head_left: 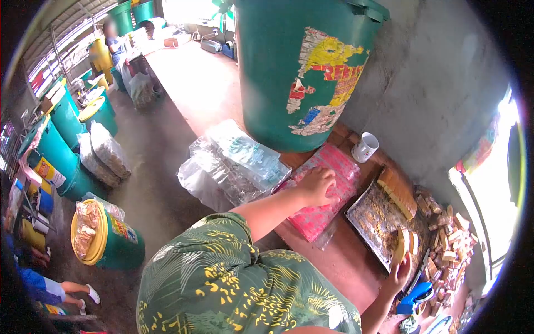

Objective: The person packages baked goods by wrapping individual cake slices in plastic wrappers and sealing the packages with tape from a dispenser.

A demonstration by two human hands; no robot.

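Observation:
My left hand (318, 186) rests over a stack of pink and red printed plastic bags (317, 219), its fingers curled at the top sheet; whether they pinch a bag is hard to make out. At the lower right, my right hand (401, 269) holds bread slices (406, 242) upright above a dark tray (371, 218) strewn with crumbs. A long piece of loaf (397, 192) lies along the tray's far edge. Beside the tray is a heap of cut bread pieces (448, 250).
A big green bin (272, 72) stands behind the pink bags, with a white mug (365, 147) to its right. Clear plastic bags (236, 158) lie left of them. A blue object (416, 298) sits near my right hand. Other people are at the far left and back.

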